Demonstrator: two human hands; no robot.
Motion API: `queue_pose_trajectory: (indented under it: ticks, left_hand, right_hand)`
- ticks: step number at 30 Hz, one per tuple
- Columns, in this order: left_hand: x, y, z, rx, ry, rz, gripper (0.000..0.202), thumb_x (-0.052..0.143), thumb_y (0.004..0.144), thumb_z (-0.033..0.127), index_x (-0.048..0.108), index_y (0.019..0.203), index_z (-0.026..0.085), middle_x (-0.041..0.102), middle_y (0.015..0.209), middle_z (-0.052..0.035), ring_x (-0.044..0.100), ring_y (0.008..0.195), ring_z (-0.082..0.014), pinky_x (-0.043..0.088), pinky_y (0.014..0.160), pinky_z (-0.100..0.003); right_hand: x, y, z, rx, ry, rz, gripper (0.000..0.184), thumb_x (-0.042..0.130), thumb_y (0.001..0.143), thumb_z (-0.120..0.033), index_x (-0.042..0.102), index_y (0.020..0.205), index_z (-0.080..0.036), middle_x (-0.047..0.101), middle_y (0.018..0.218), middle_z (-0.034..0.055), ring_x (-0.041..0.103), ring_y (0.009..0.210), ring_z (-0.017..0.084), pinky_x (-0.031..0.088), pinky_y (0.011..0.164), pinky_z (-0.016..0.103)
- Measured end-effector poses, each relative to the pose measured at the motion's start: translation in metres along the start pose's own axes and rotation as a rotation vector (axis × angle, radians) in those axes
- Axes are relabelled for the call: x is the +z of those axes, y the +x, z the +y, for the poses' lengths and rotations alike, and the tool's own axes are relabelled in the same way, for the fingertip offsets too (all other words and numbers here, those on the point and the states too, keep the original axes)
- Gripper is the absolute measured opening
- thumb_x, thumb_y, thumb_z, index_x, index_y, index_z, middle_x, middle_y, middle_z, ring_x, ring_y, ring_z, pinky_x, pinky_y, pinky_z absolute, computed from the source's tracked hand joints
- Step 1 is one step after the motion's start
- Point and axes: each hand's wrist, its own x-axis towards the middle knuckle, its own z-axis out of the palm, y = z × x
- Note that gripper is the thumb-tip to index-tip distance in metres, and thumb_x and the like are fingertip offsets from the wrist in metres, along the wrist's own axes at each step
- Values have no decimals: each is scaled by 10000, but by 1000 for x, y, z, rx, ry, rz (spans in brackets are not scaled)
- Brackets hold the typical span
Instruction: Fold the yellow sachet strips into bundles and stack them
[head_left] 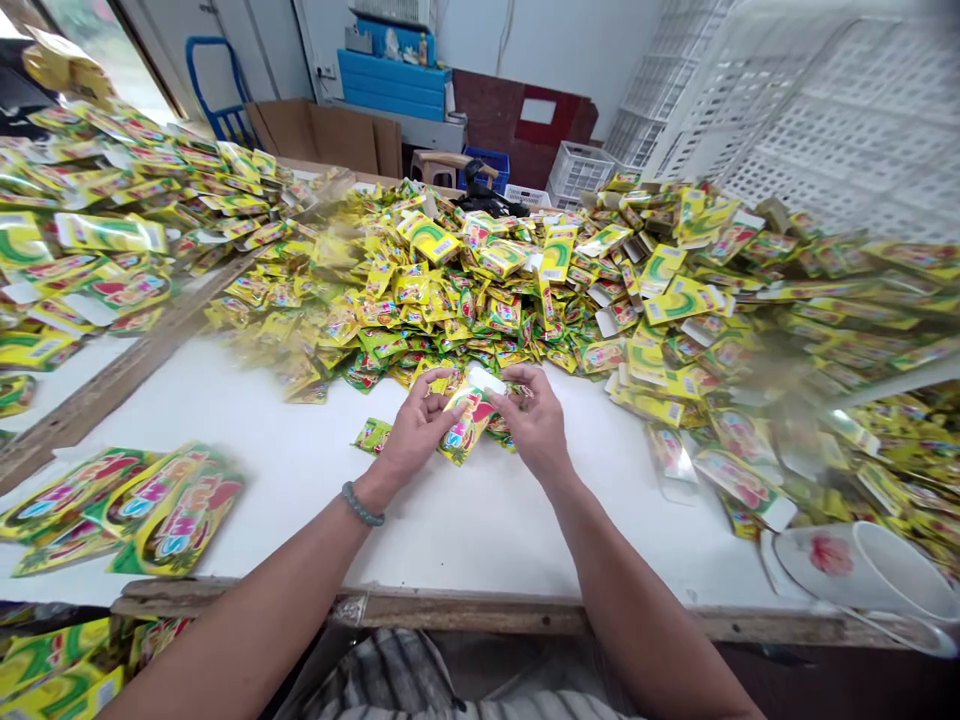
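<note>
Both of my hands hold one small yellow-green printed box over the white tabletop, its white end flap standing up at the top. My left hand, with a beaded bracelet on the wrist, grips the box's left side. On the other side, my right hand has its thumb at the flap and fingers curled behind. A small green packet lies by my left hand. Just beyond my fingers rises a heap of small shiny yellow and green packets.
Flat printed boxes lie at the left front. More boxes pile up at the left and right. A white flowered mug lies near the right front edge. White plastic crates stand behind on the right.
</note>
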Motion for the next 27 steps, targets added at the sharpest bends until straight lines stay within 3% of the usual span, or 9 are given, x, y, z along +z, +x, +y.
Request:
queue_pose_trajectory:
  ticks: [5, 11, 14, 16, 18, 22, 27]
  left_hand:
    - [-2, -1, -2, 79, 50, 53, 495, 732, 795, 410, 544, 1211, 219, 656, 914, -4, 622, 790, -134, 495, 700, -235]
    - [-10, -2, -2, 93, 183, -24, 472, 731, 790, 409, 570, 1189, 213, 671, 880, -4, 611, 764, -144, 477, 695, -250]
    - [-11, -2, 1, 93, 216, -17, 464, 741, 772, 429, 591, 1152, 209, 682, 921, -20, 626, 801, -161, 480, 711, -262]
    - [-10, -2, 2, 91, 223, -11, 442, 730, 779, 446, 601, 1129, 209, 674, 874, -10, 621, 774, -156, 476, 692, -257]
    - [-10, -3, 3, 76, 200, -16, 429, 708, 800, 460, 586, 1131, 215, 651, 797, 13, 609, 718, -142, 470, 661, -249]
    - [-10, -3, 3, 28, 39, 15, 494, 742, 767, 469, 485, 1123, 242, 621, 680, 66, 600, 594, -123, 477, 602, -240]
    - [-9, -5, 5, 11, 26, 36, 519, 792, 718, 453, 498, 1078, 220, 609, 574, 83, 571, 506, -106, 439, 525, -203]
  right_hand:
    - [9, -4, 5, 204, 239, -243, 398, 736, 733, -531, 674, 958, -209, 659, 856, 19, 605, 760, 152, 525, 733, 303]
    - [10, -10, 10, 189, 162, -322, 388, 683, 772, -586, 658, 813, -201, 648, 750, 13, 610, 741, 166, 532, 725, 310]
    - [9, -10, 11, 175, 183, -295, 409, 706, 771, -550, 647, 1017, -228, 666, 786, 8, 625, 739, 169, 535, 718, 310]
    - [9, -9, 10, 175, 243, -305, 513, 721, 772, -506, 588, 1199, -254, 691, 868, 18, 643, 772, 174, 539, 751, 324]
    - [9, -7, 9, 144, 244, -328, 530, 716, 785, -463, 578, 1254, -258, 704, 986, 40, 651, 847, 185, 533, 798, 336]
    - [7, -7, 5, 19, 103, -301, 333, 696, 806, -406, 697, 1097, -244, 694, 1119, 42, 620, 989, 202, 507, 827, 318]
    - [6, -7, 2, 106, 214, -302, 275, 666, 827, -482, 724, 884, -220, 694, 842, 6, 616, 785, 152, 503, 748, 293]
